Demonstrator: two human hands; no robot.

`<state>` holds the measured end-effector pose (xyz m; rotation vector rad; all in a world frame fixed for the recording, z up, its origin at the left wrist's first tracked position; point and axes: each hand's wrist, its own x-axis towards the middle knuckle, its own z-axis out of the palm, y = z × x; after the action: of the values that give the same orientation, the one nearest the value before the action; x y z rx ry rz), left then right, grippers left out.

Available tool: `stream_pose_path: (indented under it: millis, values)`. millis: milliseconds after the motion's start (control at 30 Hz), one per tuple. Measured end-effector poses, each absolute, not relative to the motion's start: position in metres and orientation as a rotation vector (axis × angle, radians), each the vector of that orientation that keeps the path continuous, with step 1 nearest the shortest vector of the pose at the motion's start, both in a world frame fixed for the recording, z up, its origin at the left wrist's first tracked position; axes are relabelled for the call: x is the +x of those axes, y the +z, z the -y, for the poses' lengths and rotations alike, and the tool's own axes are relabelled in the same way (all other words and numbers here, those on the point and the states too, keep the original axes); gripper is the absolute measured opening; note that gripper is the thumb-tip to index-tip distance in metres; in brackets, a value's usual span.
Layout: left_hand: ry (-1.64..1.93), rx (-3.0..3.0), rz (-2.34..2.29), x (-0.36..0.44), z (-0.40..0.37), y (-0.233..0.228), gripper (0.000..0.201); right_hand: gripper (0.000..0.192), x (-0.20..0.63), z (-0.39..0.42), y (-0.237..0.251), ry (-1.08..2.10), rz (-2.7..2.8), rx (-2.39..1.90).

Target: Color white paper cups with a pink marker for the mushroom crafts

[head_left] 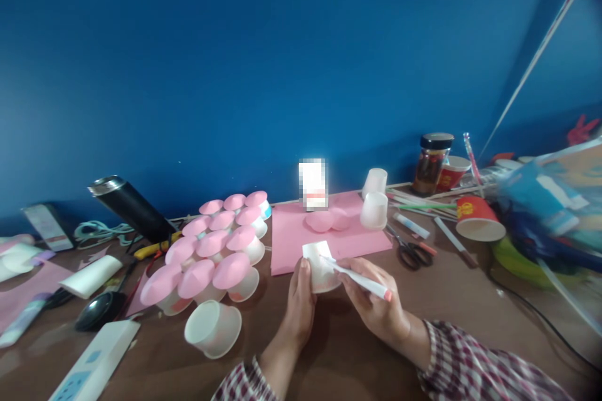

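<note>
The left hand (pixel 301 301) has its fingers wrapped around a small white paper cup (pixel 322 266), held just above the brown tabletop (pixel 338 351) at the near centre. The right hand (pixel 376 307) has its fingers clenched on a white pen-like tube with a pink end (pixel 360 280) — its tip touches the cup. At 12 o'clock lies a pink paper sheet (pixel 291 238); at 9 o'clock stand pink-topped white cups (pixel 214 250). No writing is legible — the label at the wall is blurred. Bare tabletop lies near the front edge.
</note>
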<state>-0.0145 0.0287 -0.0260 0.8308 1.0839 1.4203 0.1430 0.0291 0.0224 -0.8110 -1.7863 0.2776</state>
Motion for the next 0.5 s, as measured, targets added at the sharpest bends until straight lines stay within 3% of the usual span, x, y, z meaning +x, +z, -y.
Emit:
stream_pose_path:
  millis: [267, 500]
  values:
    - [1.36, 0.802, -1.106, -0.011, -0.024, 0.001, 0.052, 0.014, 0.143, -0.031, 0.018, 0.286, 1.776, -0.817]
    - [1.405, 0.804, -1.105, -0.007, -0.027, -0.002, 0.054, 0.016, 0.144, -0.032, 0.014, 0.302, 1.782, -0.816]
